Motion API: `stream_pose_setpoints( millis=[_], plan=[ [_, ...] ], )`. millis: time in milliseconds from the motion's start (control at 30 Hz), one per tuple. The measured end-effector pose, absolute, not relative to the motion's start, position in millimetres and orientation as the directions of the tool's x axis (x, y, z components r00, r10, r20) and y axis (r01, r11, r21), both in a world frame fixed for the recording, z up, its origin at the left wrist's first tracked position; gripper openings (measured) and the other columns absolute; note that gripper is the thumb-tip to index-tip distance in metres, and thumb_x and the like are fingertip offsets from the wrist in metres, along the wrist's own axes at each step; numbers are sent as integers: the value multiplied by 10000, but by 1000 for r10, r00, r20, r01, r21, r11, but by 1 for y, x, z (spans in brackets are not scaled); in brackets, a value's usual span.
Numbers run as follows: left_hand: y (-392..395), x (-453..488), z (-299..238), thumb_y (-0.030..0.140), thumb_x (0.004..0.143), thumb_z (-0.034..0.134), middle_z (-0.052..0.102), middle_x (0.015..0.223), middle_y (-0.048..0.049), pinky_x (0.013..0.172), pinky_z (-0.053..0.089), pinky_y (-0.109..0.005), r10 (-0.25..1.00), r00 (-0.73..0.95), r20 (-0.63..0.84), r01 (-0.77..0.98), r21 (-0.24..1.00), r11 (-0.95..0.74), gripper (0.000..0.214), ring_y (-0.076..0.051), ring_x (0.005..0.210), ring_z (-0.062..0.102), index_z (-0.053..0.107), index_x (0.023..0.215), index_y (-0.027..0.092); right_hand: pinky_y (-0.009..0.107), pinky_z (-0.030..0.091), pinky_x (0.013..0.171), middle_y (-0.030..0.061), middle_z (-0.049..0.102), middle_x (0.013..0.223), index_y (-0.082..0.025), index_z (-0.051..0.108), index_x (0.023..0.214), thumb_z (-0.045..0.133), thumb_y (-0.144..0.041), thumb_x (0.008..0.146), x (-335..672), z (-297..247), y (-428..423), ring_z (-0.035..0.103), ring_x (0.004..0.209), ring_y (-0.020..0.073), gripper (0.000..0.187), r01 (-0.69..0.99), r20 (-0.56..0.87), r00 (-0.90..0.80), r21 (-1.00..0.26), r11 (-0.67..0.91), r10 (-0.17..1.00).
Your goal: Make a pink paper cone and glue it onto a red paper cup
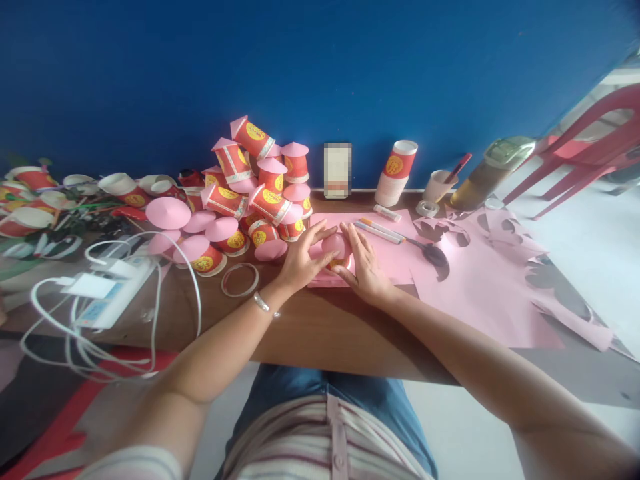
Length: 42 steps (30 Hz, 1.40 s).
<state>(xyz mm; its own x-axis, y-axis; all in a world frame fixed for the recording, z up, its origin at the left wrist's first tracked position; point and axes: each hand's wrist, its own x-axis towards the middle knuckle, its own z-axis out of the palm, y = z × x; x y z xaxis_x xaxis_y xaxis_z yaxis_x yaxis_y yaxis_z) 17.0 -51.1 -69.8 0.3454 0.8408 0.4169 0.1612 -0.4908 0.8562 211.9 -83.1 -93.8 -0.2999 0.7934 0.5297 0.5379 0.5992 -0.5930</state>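
A red paper cup with a pink paper cone on top [336, 247] sits between my two hands, over pink paper sheets. My left hand [306, 257] curves around its left side, the thumb against the cone. From the right, my right hand [367, 270] holds it, fingers along the cone's edge and thumb low near the cup. Most of the cup's body is hidden under the cone and hands. To the left lies a heap of similar red cups with pink cones [273, 177]. Scissors with dark handles [434, 255] and some pens [383, 230] rest on the paper just right of my hands.
A power strip [117, 293] with tangled white cables lies left. A tape roll [240, 280] is near my left wrist. Behind stand stacked cups [397, 170], a cup with a red pen [440, 187] and a bottle [493, 173]. Cut pink paper [480, 293] spreads right.
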Motion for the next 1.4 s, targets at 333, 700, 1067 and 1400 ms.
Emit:
stream_pose_setpoints(
  millis=[333, 700, 1067, 1400],
  plan=[
    [-50, 16, -70, 477, 860, 788, 692, 1381, -164, 1219, 417, -543, 826, 344, 447, 182, 831, -526, 724, -316, 1390, 593, 490, 1464, 214, 636, 307, 1258, 144, 342, 1690, -269, -5, 1680, 348, -567, 1076, 217, -98, -78, 275, 1592, 322, 761, 607, 608, -246, -511, 609, 755],
    [-49, 17, -71, 433, 865, 787, 672, 1405, -182, 1192, 458, -521, 827, 352, 438, 142, 849, -509, 700, -313, 1375, 606, 498, 1455, 194, 654, 211, 1280, 212, 228, 1719, -179, -198, 1644, 370, -740, 987, 206, -101, -81, 193, 1609, 375, 1034, 755, 598, -332, -294, 586, 729],
    [-47, 16, -73, 426, 856, 803, 687, 1386, -168, 1208, 433, -534, 822, 343, 456, 110, 849, -517, 705, -309, 1378, 604, 502, 1457, 215, 639, 327, 1239, 166, 363, 1674, -238, 131, 1675, 421, -618, 1038, 217, -95, -77, 340, 1557, 351, 796, 658, 666, -231, -430, 618, 709],
    [-48, 14, -67, 422, 886, 769, 697, 1370, -168, 1186, 459, -518, 827, 347, 442, 153, 844, -515, 686, -293, 1373, 608, 486, 1471, 200, 613, 379, 1224, 49, 634, 1474, -340, 651, 1390, 542, -587, 1014, 228, -95, -61, 521, 1427, 300, 463, 485, 589, -144, -658, 576, 795]
  ],
)
